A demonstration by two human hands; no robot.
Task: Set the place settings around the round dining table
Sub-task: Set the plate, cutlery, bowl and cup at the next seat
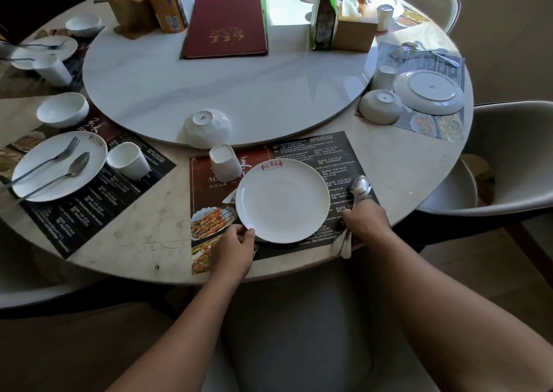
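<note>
A white plate [282, 200] with a red logo lies on the dark placemat [311, 149] in front of me. My left hand [232, 251] pinches the plate's near-left rim. My right hand [363, 222] grips cutlery [359, 186] just right of the plate; a spoon bowl sticks out above the fingers and handle ends show below the palm. A white cup [224, 162] stands upside down at the plate's far left. An upturned white bowl [208, 128] sits on the edge of the marble turntable [239, 92].
The setting to the left has a plate with fork and spoon [58, 167], a cup [128, 159] and a bowl [62, 110]. To the right lie an upturned plate [428, 92], bowl and cup. A red menu [226, 26] and boxes sit on the turntable. Chairs ring the table.
</note>
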